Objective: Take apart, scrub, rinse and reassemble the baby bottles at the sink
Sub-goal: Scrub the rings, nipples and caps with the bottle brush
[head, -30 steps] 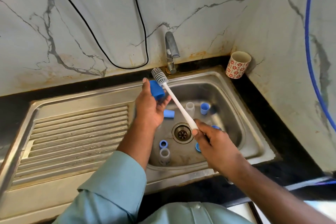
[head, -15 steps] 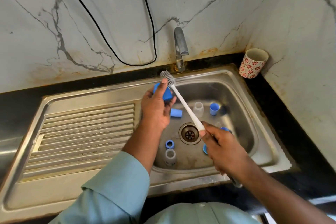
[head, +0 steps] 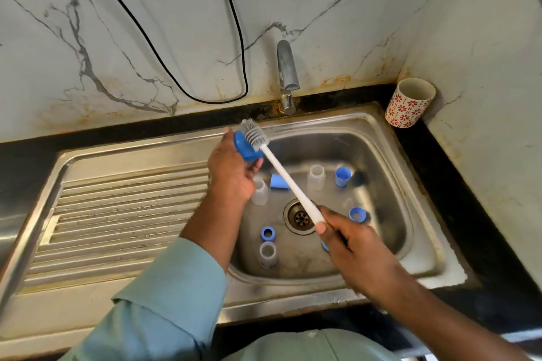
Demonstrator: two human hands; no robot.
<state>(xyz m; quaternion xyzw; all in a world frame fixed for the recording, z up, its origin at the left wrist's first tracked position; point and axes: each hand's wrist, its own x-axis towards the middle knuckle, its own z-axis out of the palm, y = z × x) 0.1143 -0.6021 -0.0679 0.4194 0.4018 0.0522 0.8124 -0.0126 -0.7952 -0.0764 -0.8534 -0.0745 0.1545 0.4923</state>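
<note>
The left hand [head: 231,173] has its grip clamped round a blue bottle cap [head: 245,149] above the sink's [head: 381,138] left rim (other parts lie in the basin). The right hand [head: 352,246], closed round the bottle brush [head: 281,170], should twist the bristles inside the cap.

The left hand [head: 231,173] held a blue cap [head: 245,148] above the sink [head: 390,138] rim while the right hand [head: 352,246] gripped the white brush [head: 289,182], its grey bristles against the cap. Clear bottles and blue rings lay around the drain [head: 300,216]; a patterned cup [head: 409,102] stood on the dark surface [head: 475,208]
</note>
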